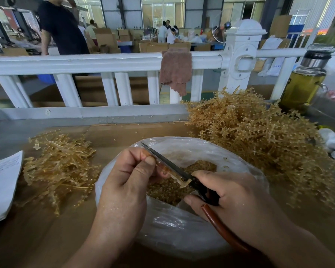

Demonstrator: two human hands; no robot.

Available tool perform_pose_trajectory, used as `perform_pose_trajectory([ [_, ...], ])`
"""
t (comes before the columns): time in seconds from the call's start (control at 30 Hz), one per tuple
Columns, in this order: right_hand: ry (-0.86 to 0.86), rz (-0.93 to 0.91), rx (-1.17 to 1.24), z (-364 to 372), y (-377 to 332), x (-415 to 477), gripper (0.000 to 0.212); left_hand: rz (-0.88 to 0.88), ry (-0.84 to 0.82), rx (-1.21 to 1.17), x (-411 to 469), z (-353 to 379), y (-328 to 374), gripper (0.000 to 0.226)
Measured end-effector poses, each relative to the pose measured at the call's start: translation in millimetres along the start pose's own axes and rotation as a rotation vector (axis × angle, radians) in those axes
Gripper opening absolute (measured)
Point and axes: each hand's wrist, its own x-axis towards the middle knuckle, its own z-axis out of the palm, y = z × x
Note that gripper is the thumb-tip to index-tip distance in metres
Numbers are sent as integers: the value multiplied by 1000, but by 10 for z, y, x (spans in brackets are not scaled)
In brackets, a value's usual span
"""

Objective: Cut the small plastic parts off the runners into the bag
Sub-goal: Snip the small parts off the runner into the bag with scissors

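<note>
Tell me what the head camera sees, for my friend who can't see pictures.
A person's left hand pinches an amber plastic runner over an open clear bag of cut parts, while the right hand holds black scissors against it. A smaller runner pile lies left; a bigger heap sits right.

No text can be read anywhere. The white paper sheet (2,180) lying at the left edge of the desk carries faint grey lines of handwriting or print, too pale and skewed to make out. The white woven sack (275,64) behind the railing shows a small dark printed mark, too blurred to read. The glowing red-orange sign (313,32) far off at the right is only a smear of colour.
</note>
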Motion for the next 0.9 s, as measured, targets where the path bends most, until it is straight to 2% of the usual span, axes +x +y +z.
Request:
perform_pose_trajectory([
  [0.17,-21,-1,-11,-26,-23,2,18,5,-5,28,1,-19,-8,18],
  [0.53,-44,-2,-11,-56,-42,8,25,-24,14,24,4,9,48,19],
  [0.7,-52,11,-13,-32,-3,-9,21,-43,21,29,6,7,54,19],
  [0.8,-48,31,3,8,10,-17,24,-48,31,41,17,-2,38,16],
  [0.9,-24,97,151,17,7,-39,38,-54,64,11,40,-16,45,17],
])
